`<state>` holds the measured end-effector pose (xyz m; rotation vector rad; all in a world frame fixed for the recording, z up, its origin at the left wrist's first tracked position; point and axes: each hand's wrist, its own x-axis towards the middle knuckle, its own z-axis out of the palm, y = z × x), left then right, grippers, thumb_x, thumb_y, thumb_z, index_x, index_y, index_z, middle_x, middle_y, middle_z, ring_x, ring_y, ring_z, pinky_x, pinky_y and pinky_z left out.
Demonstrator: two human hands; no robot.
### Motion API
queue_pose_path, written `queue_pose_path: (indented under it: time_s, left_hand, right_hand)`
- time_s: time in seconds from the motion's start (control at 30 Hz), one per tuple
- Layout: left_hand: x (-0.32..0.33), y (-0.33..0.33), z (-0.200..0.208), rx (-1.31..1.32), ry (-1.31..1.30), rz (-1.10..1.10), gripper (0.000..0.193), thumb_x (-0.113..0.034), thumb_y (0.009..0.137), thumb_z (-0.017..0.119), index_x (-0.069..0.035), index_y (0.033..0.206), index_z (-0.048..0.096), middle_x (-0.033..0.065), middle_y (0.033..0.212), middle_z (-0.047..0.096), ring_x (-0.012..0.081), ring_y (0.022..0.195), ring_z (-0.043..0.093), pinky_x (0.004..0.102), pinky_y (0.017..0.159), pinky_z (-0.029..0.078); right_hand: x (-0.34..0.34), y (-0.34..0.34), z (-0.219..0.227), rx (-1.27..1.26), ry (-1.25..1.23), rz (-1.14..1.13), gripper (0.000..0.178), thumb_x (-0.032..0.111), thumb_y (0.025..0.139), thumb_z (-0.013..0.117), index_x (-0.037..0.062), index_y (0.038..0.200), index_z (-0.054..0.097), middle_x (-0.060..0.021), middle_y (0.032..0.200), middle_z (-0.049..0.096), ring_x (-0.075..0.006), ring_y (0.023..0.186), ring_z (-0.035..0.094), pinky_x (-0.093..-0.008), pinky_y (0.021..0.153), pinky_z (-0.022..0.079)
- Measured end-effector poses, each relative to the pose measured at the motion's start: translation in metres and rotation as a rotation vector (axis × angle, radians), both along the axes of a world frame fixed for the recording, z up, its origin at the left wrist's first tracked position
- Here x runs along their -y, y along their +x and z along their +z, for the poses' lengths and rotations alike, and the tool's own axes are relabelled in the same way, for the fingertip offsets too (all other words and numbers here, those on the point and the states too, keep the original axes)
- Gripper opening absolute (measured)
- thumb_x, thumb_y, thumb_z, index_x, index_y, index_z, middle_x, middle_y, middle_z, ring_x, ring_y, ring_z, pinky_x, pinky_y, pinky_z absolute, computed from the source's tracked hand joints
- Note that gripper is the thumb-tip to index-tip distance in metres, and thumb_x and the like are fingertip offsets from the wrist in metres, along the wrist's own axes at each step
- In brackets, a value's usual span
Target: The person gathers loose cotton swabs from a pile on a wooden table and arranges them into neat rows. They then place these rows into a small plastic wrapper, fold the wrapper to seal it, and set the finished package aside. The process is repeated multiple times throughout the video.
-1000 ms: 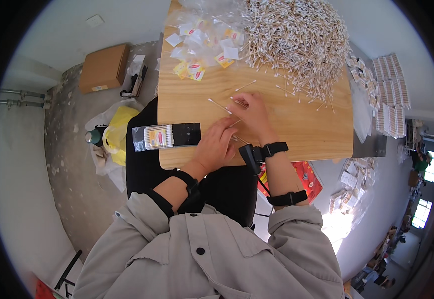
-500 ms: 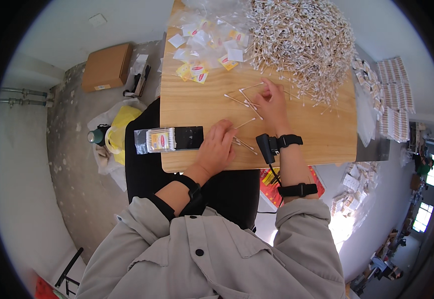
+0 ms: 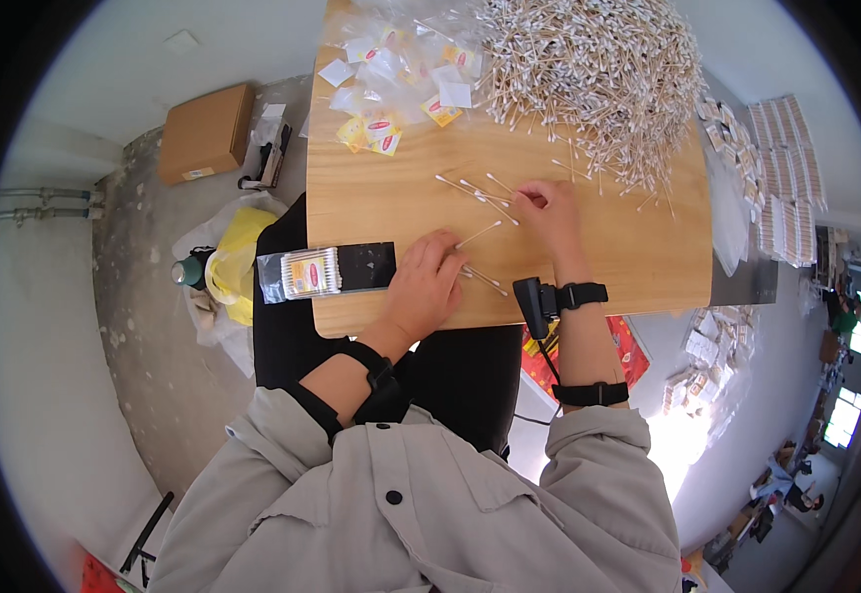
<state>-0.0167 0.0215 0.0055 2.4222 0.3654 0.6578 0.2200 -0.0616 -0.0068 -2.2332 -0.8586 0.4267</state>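
Cotton swabs (image 3: 492,202) lie loose on the wooden desk (image 3: 638,252) in the head view, in a small, messy bunch just left of the right hand (image 3: 539,203), and a big pile (image 3: 599,89) of them sits at the far right. The right hand has its thumb and finger bent close together, right by the ends of the small bunch; I cannot tell if they pinch one. The left hand (image 3: 426,282) rests low on the desk with its fingers softly curled. One swab (image 3: 480,234) pokes out near its fingertips and a few more (image 3: 486,282) lie by its side, but what is under the fingers is hidden, so I cannot tell if it holds any. A clear pack of swabs (image 3: 312,273) lies on a black strip (image 3: 369,267), left of the left hand. To pick the loose swabs up well, it looks best to pinch each thin stick in the middle, off the soft white ends. They are light and look easy to roll, so a soft, slow pinch should work. Lining the sticks up the same way should help, since the bunch points in mixed ways.
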Motion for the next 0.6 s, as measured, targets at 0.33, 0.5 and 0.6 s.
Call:
queue_pose_path:
  time_s: [0.33, 0.5, 0.6]
  left_hand:
    - [0.000, -0.001, -0.003, 0.038, -0.011, -0.010, 0.027, 0.001, 0.076, 0.064, -0.004, 0.103, 0.061, 0.0150, 0.119, 0.054, 0.0356, 0.115, 0.053, 0.0433, 0.095, 0.047]
    - [-0.001, -0.002, -0.002, 0.015, 0.000, -0.028, 0.028, 0.000, 0.078, 0.064, -0.005, 0.105, 0.061, 0.0150, 0.120, 0.053, 0.0358, 0.116, 0.053, 0.0438, 0.096, 0.046]
    - [-0.001, -0.001, -0.003, -0.020, 0.050, -0.008, 0.036, -0.002, 0.078, 0.063, -0.004, 0.115, 0.059, 0.0165, 0.129, 0.050, 0.0360, 0.125, 0.047, 0.0471, 0.104, 0.040]
  right_hand:
    - [-0.004, -0.007, 0.011, 0.041, 0.031, -0.077, 0.012, 0.017, 0.079, 0.074, 0.0096, 0.089, 0.071, -0.0074, 0.086, 0.064, -0.0207, 0.077, 0.064, -0.0333, 0.070, 0.052]
    - [-0.025, -0.017, 0.012, 0.029, 0.070, -0.060, 0.012, 0.017, 0.079, 0.074, 0.0090, 0.088, 0.072, -0.0068, 0.086, 0.064, -0.0203, 0.075, 0.064, -0.0331, 0.069, 0.052]
    - [-0.024, -0.028, 0.014, -0.047, 0.061, 0.141, 0.013, 0.016, 0.080, 0.074, 0.0099, 0.091, 0.072, -0.0070, 0.091, 0.063, -0.0202, 0.078, 0.063, -0.0327, 0.071, 0.052]
